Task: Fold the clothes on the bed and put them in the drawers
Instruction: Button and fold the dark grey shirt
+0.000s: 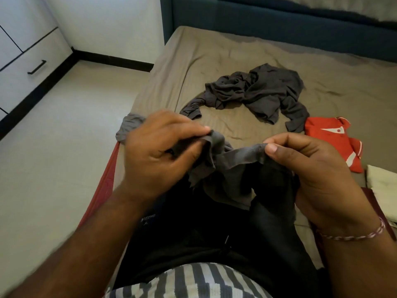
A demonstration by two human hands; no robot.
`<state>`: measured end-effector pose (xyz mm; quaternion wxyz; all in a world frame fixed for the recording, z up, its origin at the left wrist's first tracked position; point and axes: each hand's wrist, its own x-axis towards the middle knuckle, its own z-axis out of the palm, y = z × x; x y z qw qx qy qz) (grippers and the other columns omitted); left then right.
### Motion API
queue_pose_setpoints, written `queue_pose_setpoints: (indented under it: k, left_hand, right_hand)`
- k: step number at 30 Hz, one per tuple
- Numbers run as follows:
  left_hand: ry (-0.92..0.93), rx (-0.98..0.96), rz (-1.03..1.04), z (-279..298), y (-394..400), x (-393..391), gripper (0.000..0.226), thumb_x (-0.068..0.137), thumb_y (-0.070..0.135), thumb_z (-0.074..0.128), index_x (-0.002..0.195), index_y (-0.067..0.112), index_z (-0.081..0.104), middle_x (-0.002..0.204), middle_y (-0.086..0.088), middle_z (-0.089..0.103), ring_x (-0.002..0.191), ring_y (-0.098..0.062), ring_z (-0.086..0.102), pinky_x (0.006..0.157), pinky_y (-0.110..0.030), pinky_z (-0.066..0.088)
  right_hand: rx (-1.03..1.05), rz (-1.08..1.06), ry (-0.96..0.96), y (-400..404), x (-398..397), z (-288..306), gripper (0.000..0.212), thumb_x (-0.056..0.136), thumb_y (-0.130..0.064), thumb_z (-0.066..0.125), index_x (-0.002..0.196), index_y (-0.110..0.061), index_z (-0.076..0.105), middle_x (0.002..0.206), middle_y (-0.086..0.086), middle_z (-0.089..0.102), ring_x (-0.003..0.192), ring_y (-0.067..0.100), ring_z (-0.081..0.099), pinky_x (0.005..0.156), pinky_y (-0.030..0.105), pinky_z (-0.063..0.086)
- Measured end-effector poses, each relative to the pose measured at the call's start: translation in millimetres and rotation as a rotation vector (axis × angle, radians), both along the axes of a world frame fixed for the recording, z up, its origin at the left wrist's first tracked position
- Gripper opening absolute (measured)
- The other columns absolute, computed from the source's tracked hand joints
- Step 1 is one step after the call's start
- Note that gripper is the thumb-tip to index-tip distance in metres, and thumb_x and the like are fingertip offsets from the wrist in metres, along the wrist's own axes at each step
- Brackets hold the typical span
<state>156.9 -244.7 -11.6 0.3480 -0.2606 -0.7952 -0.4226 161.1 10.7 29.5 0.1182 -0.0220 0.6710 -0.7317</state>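
Dim, soft indoor light, no glare
Wide-angle bending curves the edges; left forearm (71, 250) smeared by motion blur, shadows faint

Bare sheet of the bed (214, 52) lies open toward the headboard (268, 16). Mid-bed, a crumpled dark grey garment (257, 91) blocks the way; a folded red shirt (330, 138) and pale cloth (382, 186) crowd the right edge. The floor (53, 136) leads to the drawers (28, 61).
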Motion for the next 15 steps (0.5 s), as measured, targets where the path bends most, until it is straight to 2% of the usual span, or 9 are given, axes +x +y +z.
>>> queue_pose_setpoints:
  k: [5, 15]
  left_hand:
    - [0.172, -0.149, -0.128, 6, 26, 0, 0.007, 0.089, 0.003, 0.082, 0.093, -0.002, 0.080, 0.089, -0.013, 0.074, 0.074, -0.029, 0.066, 0.066, -0.041, 0.051]
    - [0.288, -0.236, -0.067, 7, 32, 3, 0.006, 0.086, 0.003, 0.084, 0.091, 0.002, 0.082, 0.089, -0.010, 0.075, 0.071, -0.029, 0.065, 0.064, -0.041, 0.050]
  right_hand:
    - [-0.032, 0.066, 0.000, -7, 7, 8, 0.022, 0.072, -0.029, 0.073, 0.082, -0.011, 0.078, 0.082, 0.008, 0.072, 0.078, 0.018, 0.069, 0.071, 0.023, 0.058]
    - [0.036, 0.076, 0.032, -9, 11, 15, 0.031, 0.070, -0.031, 0.073, 0.088, -0.005, 0.076, 0.088, 0.010, 0.075, 0.084, 0.020, 0.069, 0.076, 0.025, 0.058]
